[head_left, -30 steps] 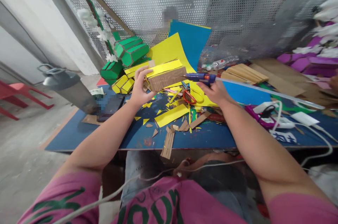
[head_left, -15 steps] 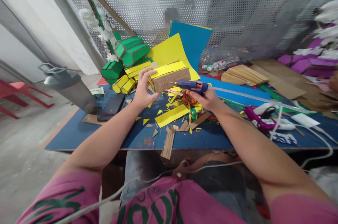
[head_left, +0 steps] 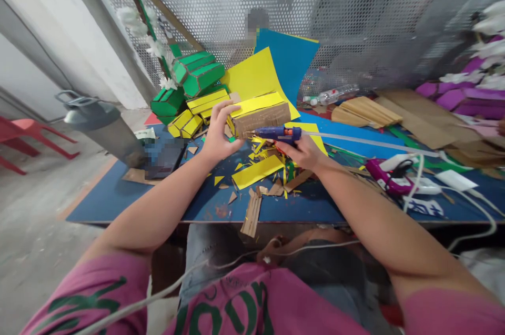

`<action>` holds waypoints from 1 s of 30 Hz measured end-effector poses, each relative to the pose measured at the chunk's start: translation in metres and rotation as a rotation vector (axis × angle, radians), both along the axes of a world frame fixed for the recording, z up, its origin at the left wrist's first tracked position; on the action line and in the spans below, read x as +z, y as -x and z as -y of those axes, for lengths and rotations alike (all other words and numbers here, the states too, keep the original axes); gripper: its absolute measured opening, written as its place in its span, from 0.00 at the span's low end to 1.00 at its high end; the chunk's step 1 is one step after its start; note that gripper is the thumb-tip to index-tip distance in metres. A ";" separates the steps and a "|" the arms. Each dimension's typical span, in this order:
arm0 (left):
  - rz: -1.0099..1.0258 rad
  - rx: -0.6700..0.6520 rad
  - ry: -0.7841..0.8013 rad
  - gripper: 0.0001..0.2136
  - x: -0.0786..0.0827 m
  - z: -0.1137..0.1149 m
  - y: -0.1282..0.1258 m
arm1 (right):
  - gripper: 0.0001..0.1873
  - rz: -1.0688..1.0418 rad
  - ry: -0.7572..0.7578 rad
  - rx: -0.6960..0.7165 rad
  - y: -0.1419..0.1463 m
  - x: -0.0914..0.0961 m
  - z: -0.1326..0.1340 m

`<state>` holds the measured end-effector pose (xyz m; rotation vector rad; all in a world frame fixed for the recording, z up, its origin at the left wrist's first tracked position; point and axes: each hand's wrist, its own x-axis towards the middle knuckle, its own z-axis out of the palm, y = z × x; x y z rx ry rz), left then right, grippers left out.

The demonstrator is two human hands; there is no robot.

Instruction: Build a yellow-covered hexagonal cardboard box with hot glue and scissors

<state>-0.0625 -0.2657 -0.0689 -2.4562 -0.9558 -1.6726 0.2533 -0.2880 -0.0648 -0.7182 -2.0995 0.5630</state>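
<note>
The left hand (head_left: 218, 136) is just above the middle of the frame. Its fingers are wrapped around the left end of a cardboard box (head_left: 262, 112), with the thumb on the yellow paper top. The box is lifted off the table (head_left: 118, 193) and tilted, its bare brown side facing the camera.

The right hand (head_left: 304, 152), just right of centre, is closed around the grip of a blue glue gun (head_left: 278, 134). The gun lies level with its nozzle pointing left at the lower edge of the box's brown side. Whether the tip touches the cardboard cannot be told. A long clear glue stick (head_left: 374, 143) runs out of the back of the gun toward the right of the frame.

Below the hands, a yellow paper strip (head_left: 256, 171) lies on the blue table among small yellow and brown offcuts, and a piece of corrugated cardboard (head_left: 251, 214) hangs over the near edge.

Behind the box, green boxes (head_left: 197, 72) are stacked at upper centre-left, beside a yellow sheet (head_left: 256, 74) and a blue sheet (head_left: 290, 59) that lean on a perforated metal screen (head_left: 335, 9). A plastic bottle (head_left: 331, 95) lies to the right of the sheets. A purple tool (head_left: 386, 174) rests at right among white cables, and a grey metal can (head_left: 102, 124) stands at the left.
</note>
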 end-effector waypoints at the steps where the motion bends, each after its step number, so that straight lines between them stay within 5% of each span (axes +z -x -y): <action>1: 0.006 0.001 -0.001 0.38 0.000 -0.001 0.001 | 0.20 -0.002 0.010 0.001 -0.002 0.001 -0.001; 30: 0.033 -0.001 -0.031 0.42 0.002 -0.007 0.016 | 0.18 0.004 -0.117 -0.161 -0.031 0.009 -0.015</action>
